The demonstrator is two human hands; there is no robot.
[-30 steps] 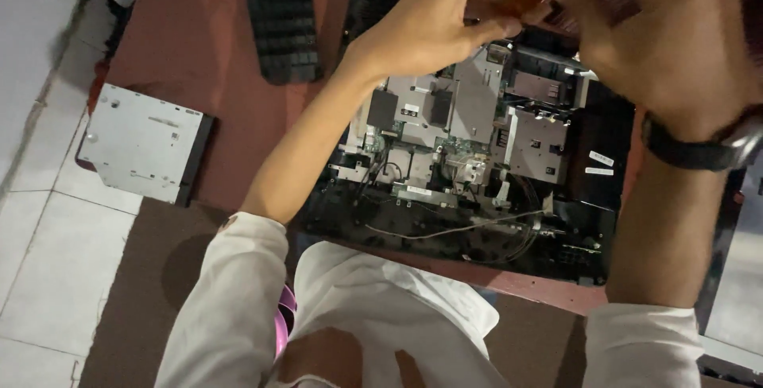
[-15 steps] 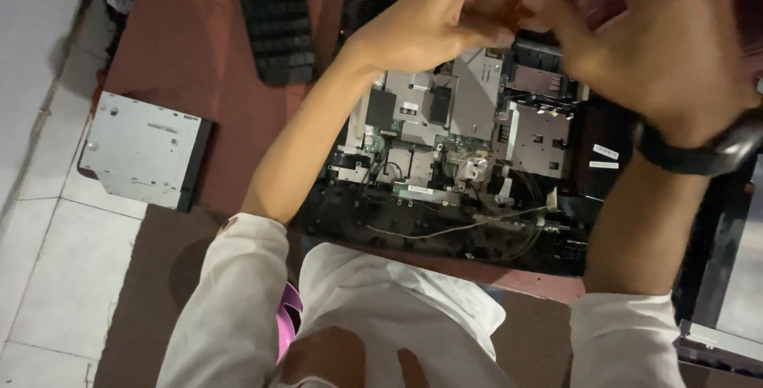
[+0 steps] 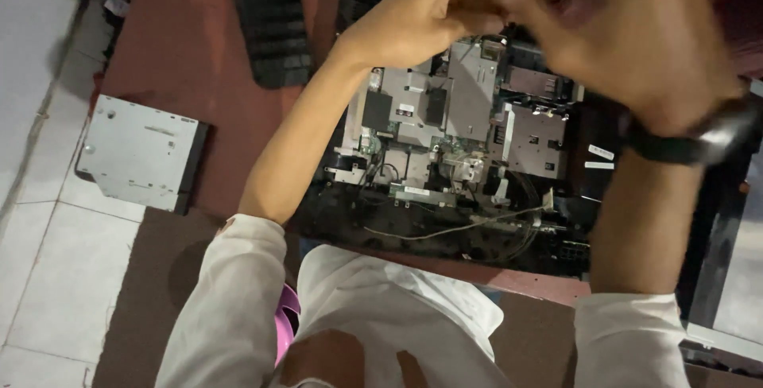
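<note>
Nearest to me are the person's pale cloth sleeves and shirt front (image 3: 381, 308), with a bit of pink plastic (image 3: 288, 320) showing beside the left elbow. Just beyond lies the opened black laptop chassis (image 3: 445, 237) on the reddish-brown tabletop (image 3: 183, 54), its cover off like a shallow tray. Inside it sit silver metal shield plates (image 3: 469, 94), a green circuit board with small parts, and thin grey and black wires (image 3: 453, 229) trailing along the near edge.

To the left, overhanging the tabletop edge above the white tiled floor (image 3: 48, 277), rests a flat grey metal optical drive (image 3: 139, 149). Farther back lies a detached black keyboard (image 3: 270, 22).

Farthest off, above the chassis's rear edge, both hands meet. The left hand (image 3: 413, 18) has its fingers curled in toward the right hand (image 3: 636, 38), which wears a dark wristband (image 3: 683, 141) and is badly blurred. Their fingers press together around something small and reddish, but I cannot tell what it is, nor which hand really grips it.
</note>
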